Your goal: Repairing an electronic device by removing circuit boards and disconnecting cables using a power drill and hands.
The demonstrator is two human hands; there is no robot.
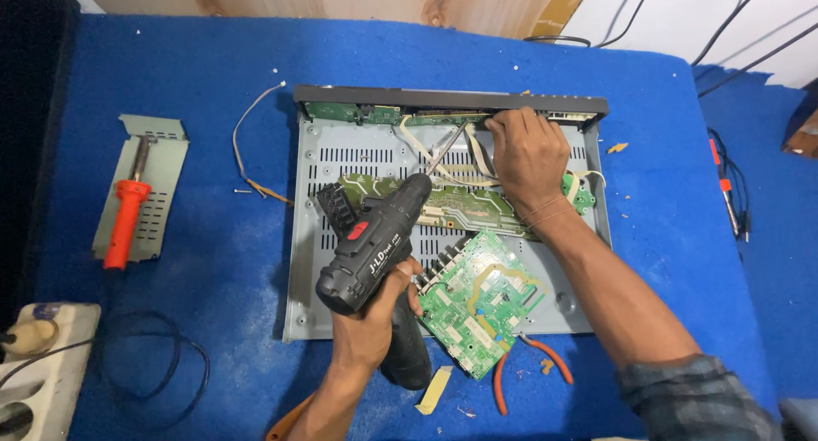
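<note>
Drill [375,245] clamped in left hand [371,322] | right hand [528,151] pinching front panel [452,100] beyond bit

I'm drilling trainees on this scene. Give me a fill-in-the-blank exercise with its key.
1. The left hand grips a black cordless ____.
2. The right hand rests at the ____ edge of the open grey metal chassis.
3. The loose circuit board at the chassis's near edge is ____ in colour.
4. The tablecloth is ____.

Missing words: drill; far; green; blue
</note>
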